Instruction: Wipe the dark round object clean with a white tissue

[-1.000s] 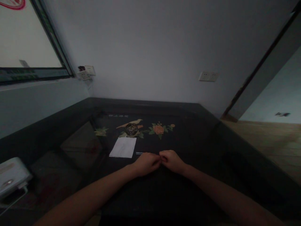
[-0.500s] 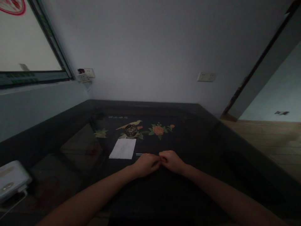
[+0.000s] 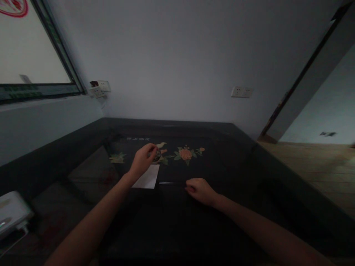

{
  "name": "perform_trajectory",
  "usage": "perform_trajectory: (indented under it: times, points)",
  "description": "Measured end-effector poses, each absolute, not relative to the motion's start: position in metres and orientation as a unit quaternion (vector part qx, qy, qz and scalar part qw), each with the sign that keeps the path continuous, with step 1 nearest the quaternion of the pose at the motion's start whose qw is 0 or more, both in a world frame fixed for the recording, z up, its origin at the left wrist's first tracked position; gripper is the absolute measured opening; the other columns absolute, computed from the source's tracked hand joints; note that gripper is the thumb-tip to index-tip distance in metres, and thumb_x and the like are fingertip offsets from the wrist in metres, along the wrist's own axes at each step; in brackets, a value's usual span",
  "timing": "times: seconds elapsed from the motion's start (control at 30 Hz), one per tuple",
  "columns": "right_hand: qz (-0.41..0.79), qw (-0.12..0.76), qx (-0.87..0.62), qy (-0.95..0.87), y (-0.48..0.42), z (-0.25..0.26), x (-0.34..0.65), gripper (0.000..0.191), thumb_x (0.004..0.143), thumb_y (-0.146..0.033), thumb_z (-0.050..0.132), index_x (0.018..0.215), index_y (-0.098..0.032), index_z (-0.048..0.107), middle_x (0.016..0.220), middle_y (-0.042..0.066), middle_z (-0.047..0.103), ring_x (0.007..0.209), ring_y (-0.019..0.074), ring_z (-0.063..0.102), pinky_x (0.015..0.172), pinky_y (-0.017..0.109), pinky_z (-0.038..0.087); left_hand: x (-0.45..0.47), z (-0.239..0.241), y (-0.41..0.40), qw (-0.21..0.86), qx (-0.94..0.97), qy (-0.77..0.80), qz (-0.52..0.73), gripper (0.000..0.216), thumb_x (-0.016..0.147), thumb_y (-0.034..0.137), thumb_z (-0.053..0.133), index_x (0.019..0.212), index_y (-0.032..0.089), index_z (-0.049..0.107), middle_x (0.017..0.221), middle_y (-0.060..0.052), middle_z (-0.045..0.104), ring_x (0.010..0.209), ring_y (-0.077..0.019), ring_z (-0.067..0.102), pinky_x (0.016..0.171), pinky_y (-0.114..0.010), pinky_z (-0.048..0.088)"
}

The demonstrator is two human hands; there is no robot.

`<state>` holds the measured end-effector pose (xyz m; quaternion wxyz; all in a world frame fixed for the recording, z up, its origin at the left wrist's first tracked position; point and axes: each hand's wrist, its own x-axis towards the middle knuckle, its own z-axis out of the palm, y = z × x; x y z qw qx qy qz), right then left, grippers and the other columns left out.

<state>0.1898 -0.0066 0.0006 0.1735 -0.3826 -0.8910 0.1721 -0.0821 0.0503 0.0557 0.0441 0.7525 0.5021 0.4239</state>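
My left hand (image 3: pixel 143 159) is over the far side of the white paper (image 3: pixel 148 178), its fingers curled and pinched together. Its fingertips are at a small round, dark thing with pale lines (image 3: pixel 157 156), which the hand partly covers; whether they touch it I cannot tell. My right hand (image 3: pixel 201 191) rests closed on the dark tabletop (image 3: pixel 172 218), thumb and fingers pressed together. Anything held in either hand is hidden or too small to make out. The paper lies flat, its left part behind my left wrist.
A flower picture (image 3: pixel 185 153) decorates the table's surface. At the left edge stands a white device (image 3: pixel 13 212) with a cable. Wall sockets (image 3: pixel 242 92) are beyond the table, and a window (image 3: pixel 30 48) is at upper left.
My left hand has left my right hand and moved forward and left to the round dark thing, now covering part of it and of the paper. My right hand stays nearly in place, closed.
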Motion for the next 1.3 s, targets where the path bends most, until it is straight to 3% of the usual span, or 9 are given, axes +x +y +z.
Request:
perform_trajectory:
  times: [0.13, 0.23, 0.37, 0.5, 0.7, 0.9, 1.07, 1.2, 1.3]
  points:
    - [0.171, 0.175, -0.38, -0.892, -0.007, 0.001, 0.189, 0.03, 0.078, -0.011, 0.052, 0.059, -0.019, 0.03, 0.061, -0.004, 0.039, 0.058, 0.0104, 0.035, 0.056, 0.024, 0.022, -0.13, 0.032, 0.08, -0.036, 0.696, 0.563, 0.444, 0.018, 0.084, 0.028, 0.048, 0.097, 0.019, 0.058, 0.103, -0.009, 0.058, 0.105, -0.0246, 0.053, 0.095, -0.041, 0.04]
    - [0.167, 0.18, -0.379, -0.892, -0.008, 0.003, 0.188, 0.03, 0.079, -0.011, 0.051, 0.059, -0.019, 0.03, 0.061, -0.004, 0.039, 0.058, 0.0105, 0.036, 0.057, 0.024, 0.023, -0.148, 0.007, 0.096, 0.025, 0.649, 0.625, 0.434, 0.029, 0.08, 0.029, 0.054, 0.107, 0.018, 0.056, 0.113, -0.012, 0.055, 0.12, -0.0281, 0.045, 0.105, -0.046, 0.033]
    - [0.176, 0.194, -0.395, -0.881, -0.009, 0.008, 0.185, 0.024, 0.079, -0.012, 0.053, 0.062, -0.019, 0.037, 0.064, -0.004, 0.043, 0.06, 0.0106, 0.039, 0.057, 0.023, 0.026, -0.153, -0.018, 0.108, 0.084, 0.65, 0.631, 0.415, 0.039, 0.081, 0.035, 0.051, 0.113, 0.013, 0.053, 0.118, -0.017, 0.055, 0.122, -0.0286, 0.046, 0.105, -0.045, 0.035]
    - [0.184, 0.211, -0.373, -0.884, -0.004, 0.014, 0.176, 0.012, 0.077, -0.01, 0.055, 0.081, -0.019, 0.05, 0.076, -0.001, 0.052, 0.069, 0.0129, 0.048, 0.062, 0.023, 0.034, -0.156, -0.03, 0.113, 0.144, 0.659, 0.626, 0.391, 0.048, 0.083, 0.04, 0.046, 0.123, 0.013, 0.047, 0.114, -0.016, 0.062, 0.107, -0.0246, 0.061, 0.094, -0.04, 0.046]
    - [0.189, 0.267, -0.357, -0.875, 0.033, 0.01, 0.139, 0.032, 0.079, -0.013, 0.057, 0.11, -0.02, 0.052, 0.106, 0.006, 0.055, 0.092, 0.0176, 0.053, 0.081, 0.031, 0.043, -0.152, -0.027, 0.107, 0.184, 0.676, 0.608, 0.373, 0.055, 0.081, 0.044, 0.047, 0.127, 0.014, 0.046, 0.118, -0.015, 0.064, 0.109, -0.0254, 0.061, 0.094, -0.04, 0.046]
    - [0.222, 0.368, -0.423, -0.798, 0.094, -0.004, 0.095, 0.047, 0.075, -0.019, 0.065, 0.119, -0.017, 0.049, 0.112, 0.01, 0.054, 0.108, 0.0223, 0.051, 0.093, 0.039, 0.041, -0.133, -0.017, 0.093, 0.18, 0.707, 0.58, 0.362, 0.059, 0.081, 0.044, 0.051, 0.133, 0.016, 0.043, 0.13, -0.013, 0.056, 0.118, -0.0253, 0.054, 0.101, -0.04, 0.041]
    - [0.243, 0.359, -0.441, -0.786, 0.13, -0.011, 0.065, 0.094, 0.06, -0.033, 0.081, 0.138, -0.012, 0.033, 0.132, 0.02, 0.045, 0.126, 0.032, 0.041, 0.103, 0.046, 0.033, -0.127, -0.017, 0.088, 0.151, 0.719, 0.572, 0.365, 0.063, 0.081, 0.044, 0.052, 0.135, 0.014, 0.039, 0.132, -0.015, 0.054, 0.12, -0.0256, 0.052, 0.102, -0.04, 0.039]
    - [0.254, 0.346, -0.421, -0.799, 0.14, -0.016, 0.052, 0.107, 0.054, -0.037, 0.084, 0.142, -0.01, 0.029, 0.134, 0.022, 0.046, 0.126, 0.0319, 0.043, 0.103, 0.043, 0.034, -0.125, -0.012, 0.084, 0.158, 0.747, 0.558, 0.325, 0.067, 0.079, 0.043, 0.053, 0.137, 0.012, 0.037, 0.134, -0.017, 0.052, 0.123, -0.027, 0.05, 0.103, -0.041, 0.037]
    - [0.252, 0.34, -0.413, -0.806, 0.139, -0.019, 0.055, 0.103, 0.052, -0.038, 0.084, 0.138, -0.009, 0.035, 0.131, 0.022, 0.049, 0.123, 0.0318, 0.046, 0.102, 0.043, 0.036, -0.121, -0.007, 0.081, 0.177, 0.762, 0.555, 0.283, 0.067, 0.078, 0.039, 0.051, 0.137, 0.011, 0.038, 0.133, -0.019, 0.053, 0.122, -0.029, 0.051, 0.102, -0.042, 0.038]
